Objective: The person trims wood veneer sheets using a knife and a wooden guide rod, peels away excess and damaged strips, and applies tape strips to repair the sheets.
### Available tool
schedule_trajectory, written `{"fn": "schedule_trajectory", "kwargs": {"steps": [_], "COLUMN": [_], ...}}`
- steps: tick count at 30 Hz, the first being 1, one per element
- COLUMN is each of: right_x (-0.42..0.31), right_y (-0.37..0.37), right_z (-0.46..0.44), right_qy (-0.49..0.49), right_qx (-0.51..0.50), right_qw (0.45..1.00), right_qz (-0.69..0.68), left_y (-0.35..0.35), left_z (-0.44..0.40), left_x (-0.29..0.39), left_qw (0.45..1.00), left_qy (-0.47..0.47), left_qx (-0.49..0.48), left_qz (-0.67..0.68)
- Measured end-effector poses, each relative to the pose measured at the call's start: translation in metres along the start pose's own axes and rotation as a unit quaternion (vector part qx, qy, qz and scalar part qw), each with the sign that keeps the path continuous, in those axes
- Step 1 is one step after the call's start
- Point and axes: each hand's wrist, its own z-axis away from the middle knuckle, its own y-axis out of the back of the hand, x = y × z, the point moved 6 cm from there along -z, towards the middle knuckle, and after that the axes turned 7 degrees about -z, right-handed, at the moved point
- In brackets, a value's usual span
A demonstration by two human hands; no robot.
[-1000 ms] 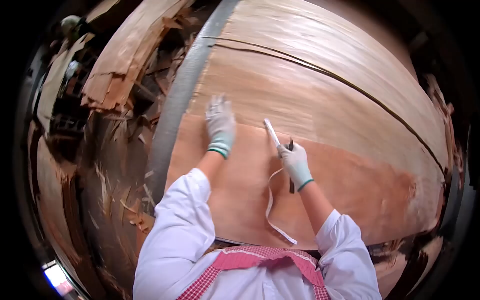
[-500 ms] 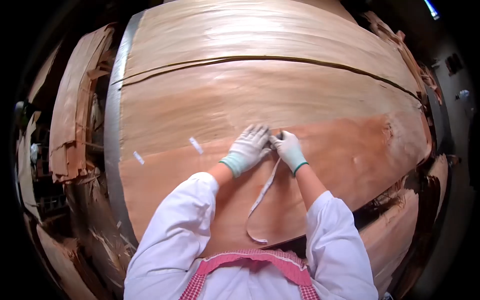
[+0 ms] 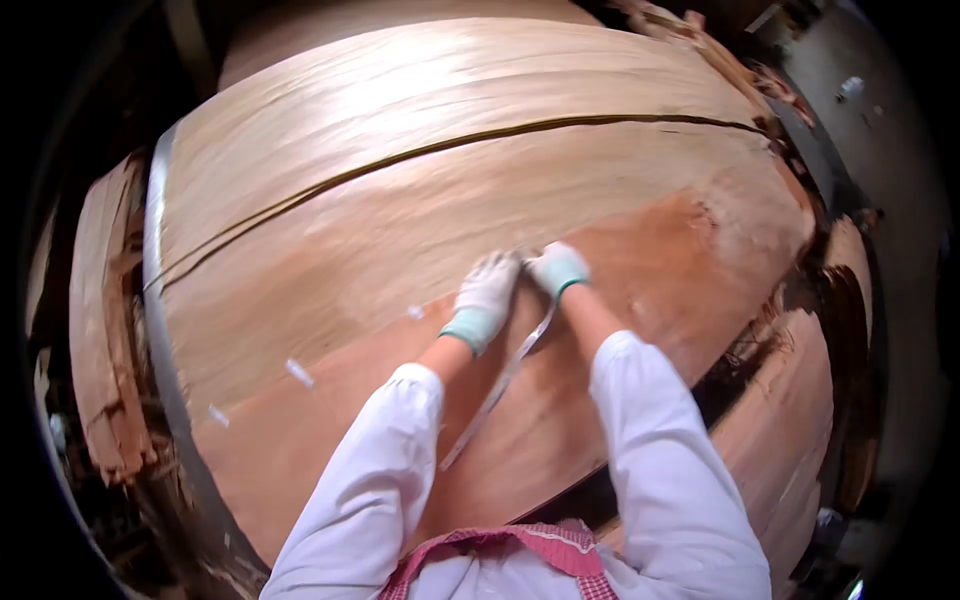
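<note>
Two sheets of wood veneer meet along a seam, a paler sheet [image 3: 330, 250] beyond and a redder sheet [image 3: 640, 290] nearer me. My left hand [image 3: 487, 290], in a white glove with a green cuff, lies over the seam with its fingers stretched forward. Close beside it, my right hand [image 3: 556, 266], gloved the same way, has its fingers closed on a strip of white tape [image 3: 500, 385]. The strip's loose end trails toward me across the redder sheet. Short white tape pieces [image 3: 300, 372] sit along the seam to the left. The fingertips are blurred.
A dark gap [image 3: 400, 155] crosses the veneer farther off. A metal edge [image 3: 155, 250] borders the left side. Stacked veneer [image 3: 105, 310] stands at the left, with more veneer [image 3: 775, 430] at the lower right. Ragged scraps [image 3: 700, 40] stick out at the far right.
The view has turned, so the seam now slants. My hands have moved right along it, and a third tape piece shows left of my left hand. My right hand still holds the strip.
</note>
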Motion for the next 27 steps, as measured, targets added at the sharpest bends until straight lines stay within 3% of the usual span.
{"fn": "schedule_trajectory", "kwargs": {"steps": [1,3,5,6,7,10,13,15,18,19,20,21,23,25,27], "right_x": [0.013,0.025,0.047,0.046,0.048,0.096,0.178,0.232,0.307,0.327,0.343,0.354,0.37,0.383,0.406], "right_y": [-0.007,-0.022,-0.057,-0.05,-0.037,0.014,0.107,0.159,0.202,0.212,0.233,0.26,0.3,0.322,0.322], "right_z": [-0.001,0.009,0.027,0.045,0.067,0.076,0.095,0.112,0.132,0.138,0.149,0.163,0.175,0.17,0.14], "right_qy": [-0.014,0.072,0.031,-0.023,-0.074,0.065,0.031,0.096,0.169,0.19,0.207,0.226,0.247,0.248,0.183], "right_qx": [-0.006,0.063,0.039,-0.015,-0.072,0.066,0.122,0.172,0.183,0.176,0.201,0.224,0.244,0.25,0.215], "right_qw": [1.0,0.987,0.937,0.921,0.897,0.747,0.701,0.701,0.692,0.69,0.742,0.786,0.827,0.833,0.835], "right_qz": [-0.021,-0.126,-0.346,-0.389,-0.429,-0.659,-0.702,-0.686,-0.677,-0.675,-0.606,-0.53,-0.442,-0.426,-0.472], "left_y": [-0.002,-0.02,-0.02,-0.021,-0.02,-0.012,-0.02,-0.008,-0.023,-0.024,-0.045,-0.049,-0.041,-0.037,-0.053], "left_z": [-0.001,0.001,-0.002,-0.005,-0.007,-0.01,-0.02,-0.034,-0.068,-0.083,-0.091,-0.1,-0.117,-0.138,-0.161], "left_x": [0.01,0.011,0.023,0.023,0.027,0.039,0.039,0.071,0.187,0.253,0.3,0.363,0.447,0.478,0.488], "left_qw": [0.997,0.981,0.969,0.964,0.958,0.949,0.936,0.891,0.977,0.999,0.95,0.853,0.762,0.757,0.762], "left_qy": [-0.021,-0.028,-0.03,-0.025,-0.019,-0.005,0.046,0.144,0.02,-0.018,0.026,0.011,-0.047,-0.001,0.031], "left_qx": [-0.004,-0.061,-0.07,-0.08,-0.09,-0.108,-0.154,-0.21,-0.023,-0.028,-0.069,-0.122,-0.148,-0.158,-0.15], "left_qz": [-0.074,-0.18,-0.236,-0.253,-0.27,-0.295,-0.313,-0.376,-0.211,0.019,0.304,0.507,0.629,0.634,0.63]}}
